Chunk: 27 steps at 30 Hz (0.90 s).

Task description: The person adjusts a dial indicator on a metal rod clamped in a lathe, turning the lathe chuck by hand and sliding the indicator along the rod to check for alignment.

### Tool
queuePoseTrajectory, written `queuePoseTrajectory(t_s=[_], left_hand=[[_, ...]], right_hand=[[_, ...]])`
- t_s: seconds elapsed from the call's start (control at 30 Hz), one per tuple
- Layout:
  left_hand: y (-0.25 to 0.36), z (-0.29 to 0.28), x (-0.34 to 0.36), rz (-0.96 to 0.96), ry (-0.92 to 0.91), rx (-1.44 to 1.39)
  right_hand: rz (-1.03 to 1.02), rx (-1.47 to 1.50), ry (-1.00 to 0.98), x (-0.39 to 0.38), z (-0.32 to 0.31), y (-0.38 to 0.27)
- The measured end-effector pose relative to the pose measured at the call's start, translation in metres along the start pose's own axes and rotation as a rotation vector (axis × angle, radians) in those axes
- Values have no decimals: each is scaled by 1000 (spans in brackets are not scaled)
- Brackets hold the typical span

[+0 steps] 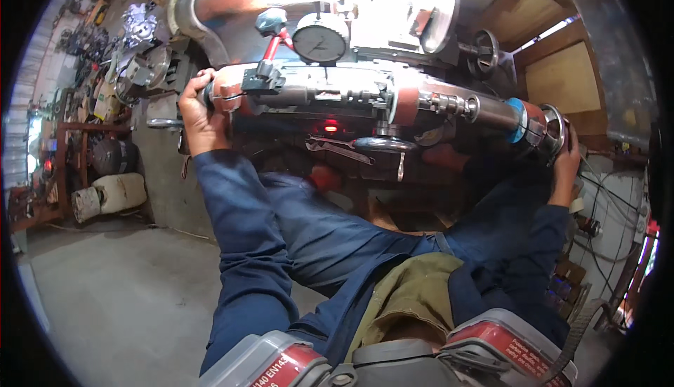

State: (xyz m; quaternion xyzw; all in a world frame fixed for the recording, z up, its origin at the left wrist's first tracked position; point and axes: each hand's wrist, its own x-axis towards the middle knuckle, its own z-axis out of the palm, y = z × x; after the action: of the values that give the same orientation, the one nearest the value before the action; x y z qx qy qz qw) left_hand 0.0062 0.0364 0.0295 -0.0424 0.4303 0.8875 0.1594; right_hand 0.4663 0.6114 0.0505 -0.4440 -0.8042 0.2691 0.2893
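In front of me is a machine tool with a long horizontal metal assembly. My left hand (200,116) is closed round a dark knob (208,93) at the left end of this assembly, beside an orange-brown housing (227,86). At the far right end my right hand (566,162) is closed on the rim of a metal handwheel (557,128), its fingers partly hidden behind it. A round white-faced dial gauge (320,41) stands above the middle of the assembly. Next to it, a red arm (272,48) with a dark knob rises from a black clamp block (262,79).
Below the assembly sits a smaller handwheel (385,145) with a crank handle. Open-end wrenches (342,149) lie left of it, under a glowing red light (330,128). Another handwheel (484,52) is at the back right. A dirty white plastic canister (121,194) lies at the left.
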Motion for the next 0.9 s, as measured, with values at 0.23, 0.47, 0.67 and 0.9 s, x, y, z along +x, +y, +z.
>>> queuePoseTrajectory(t_s=[0.23,0.47,0.67,0.9], left_hand=[[17,-32,9,97,147,-49],[16,-38,-3,-143,356,-59],[-8,-21,-3,94,359,108],[11,-31,0,-76,330,-121]], right_hand=[[-15,70,6,0,13,-53],[-357,364,-132,12,29,-24],[65,272,-429,32,21,88],[150,164,-483,0,-19,56]])
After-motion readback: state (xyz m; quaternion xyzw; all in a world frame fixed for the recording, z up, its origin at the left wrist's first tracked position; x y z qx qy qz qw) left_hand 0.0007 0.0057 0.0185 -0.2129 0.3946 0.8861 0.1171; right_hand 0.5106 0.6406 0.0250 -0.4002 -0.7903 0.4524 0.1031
